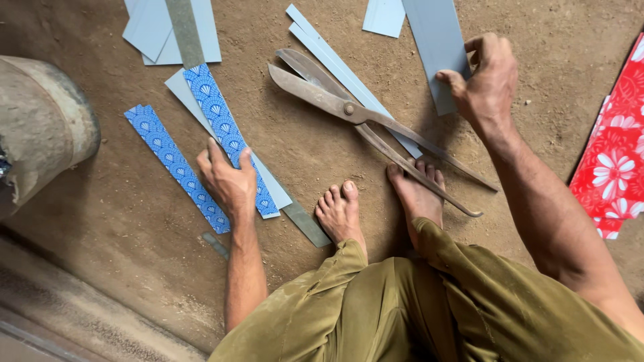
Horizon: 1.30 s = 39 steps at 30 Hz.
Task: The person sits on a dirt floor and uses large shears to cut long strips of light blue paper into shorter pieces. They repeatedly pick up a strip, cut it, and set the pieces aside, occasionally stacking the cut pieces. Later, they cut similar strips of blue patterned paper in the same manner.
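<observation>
My left hand (229,179) rests on a blue patterned strip (221,121) lying on the dirt floor, fingers spread over it. A second blue patterned strip (168,157) lies just left of that hand. My right hand (486,77) pinches the lower edge of a pale grey sheet strip (436,40) at the top right. Large metal shears (349,110) lie shut on the ground between my hands, with the handle ends by my right foot (417,194). My left foot (341,213) is beside it.
More pale grey strips (168,30) lie at the top left and under the shears. A red flowered sheet (614,161) lies at the right edge. A round wooden stump (40,124) stands at the left. A concrete ledge (80,315) runs along the bottom left.
</observation>
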Available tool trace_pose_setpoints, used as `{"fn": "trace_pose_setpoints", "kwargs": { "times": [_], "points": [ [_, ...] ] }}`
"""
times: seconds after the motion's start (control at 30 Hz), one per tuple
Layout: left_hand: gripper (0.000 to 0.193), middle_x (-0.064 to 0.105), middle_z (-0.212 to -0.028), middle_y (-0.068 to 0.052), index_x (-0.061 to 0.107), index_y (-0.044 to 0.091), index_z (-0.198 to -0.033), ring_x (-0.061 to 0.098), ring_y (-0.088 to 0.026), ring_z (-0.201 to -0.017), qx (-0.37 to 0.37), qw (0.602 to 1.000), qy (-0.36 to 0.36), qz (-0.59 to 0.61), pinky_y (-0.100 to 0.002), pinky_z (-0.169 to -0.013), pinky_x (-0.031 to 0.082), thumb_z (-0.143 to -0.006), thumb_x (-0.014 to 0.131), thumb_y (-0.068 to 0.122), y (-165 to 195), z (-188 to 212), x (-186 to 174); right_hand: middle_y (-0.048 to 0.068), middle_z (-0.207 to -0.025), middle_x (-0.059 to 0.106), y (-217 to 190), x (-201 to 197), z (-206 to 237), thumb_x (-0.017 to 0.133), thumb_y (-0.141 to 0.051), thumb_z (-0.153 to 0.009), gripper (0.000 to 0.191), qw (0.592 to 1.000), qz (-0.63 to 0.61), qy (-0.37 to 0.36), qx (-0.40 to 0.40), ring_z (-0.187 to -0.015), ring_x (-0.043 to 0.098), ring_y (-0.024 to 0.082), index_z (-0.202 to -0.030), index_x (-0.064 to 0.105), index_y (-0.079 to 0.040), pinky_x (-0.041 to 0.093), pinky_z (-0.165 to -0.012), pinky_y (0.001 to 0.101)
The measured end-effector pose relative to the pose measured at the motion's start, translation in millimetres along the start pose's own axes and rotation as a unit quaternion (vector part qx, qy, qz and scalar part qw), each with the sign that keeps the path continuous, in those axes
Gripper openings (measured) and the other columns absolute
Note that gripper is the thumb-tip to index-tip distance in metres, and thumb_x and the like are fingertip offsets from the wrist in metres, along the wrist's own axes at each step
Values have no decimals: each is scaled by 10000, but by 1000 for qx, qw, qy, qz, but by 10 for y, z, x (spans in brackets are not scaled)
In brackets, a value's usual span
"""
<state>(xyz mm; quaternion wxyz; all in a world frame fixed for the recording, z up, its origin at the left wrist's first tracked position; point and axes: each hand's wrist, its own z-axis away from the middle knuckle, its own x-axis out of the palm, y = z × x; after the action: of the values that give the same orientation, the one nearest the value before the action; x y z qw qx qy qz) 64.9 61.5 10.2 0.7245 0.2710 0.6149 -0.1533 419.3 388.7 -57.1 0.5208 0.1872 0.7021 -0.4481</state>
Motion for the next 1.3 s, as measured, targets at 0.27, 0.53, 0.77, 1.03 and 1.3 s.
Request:
{"fn": "trace_pose_setpoints", "kwargs": {
  "times": [0.27,0.53,0.77,1.03,1.3],
  "points": [
    [723,534,-1277,-238,521,-148,-1389,685,-283,-929,-62,995,-28,78,-411,-770,606,-819,861,139,100,5,-18,35,-1072,599,169,24,21,871,-297,-961,427,996,78,29,10,-1003,571,157,-1245,622,-98,525,-828,323],
    [656,610,-1167,-275,572,-157,-1325,632,-330,-1069,-18,999,6,42,-471,-857,560,-793,855,101,60,13,59,115,-1191,519,23,59,49,928,-466,-880,728,997,76,24,0,-1147,490,248,-1333,562,-29,510,-904,411],
    [307,742,-961,-133,650,-55,-1279,725,-187,-792,-117,956,-8,269,-285,-678,595,-985,671,31,16,49,-49,90,-999,685,-113,-359,-17,704,-200,-1151,181,972,-147,-66,171,-902,653,205,-1105,693,-26,569,-753,385],
    [289,707,-1016,-70,610,30,-1222,694,-167,-769,-156,556,-168,799,-325,-580,629,-964,740,28,648,239,-1,117,-995,738,-1352,-627,587,642,-105,-1028,169,890,-403,-163,136,-861,724,210,-1159,707,-20,641,-751,385],
    [651,694,-1029,-97,331,126,-1453,749,-155,-758,-212,669,-262,663,-312,-535,692,-890,601,-54,1193,561,505,212,-1048,727,-1544,-541,782,686,-89,-968,263,905,-311,-290,-10,-951,727,295,-1191,678,51,562,-816,371]
  ]
}}
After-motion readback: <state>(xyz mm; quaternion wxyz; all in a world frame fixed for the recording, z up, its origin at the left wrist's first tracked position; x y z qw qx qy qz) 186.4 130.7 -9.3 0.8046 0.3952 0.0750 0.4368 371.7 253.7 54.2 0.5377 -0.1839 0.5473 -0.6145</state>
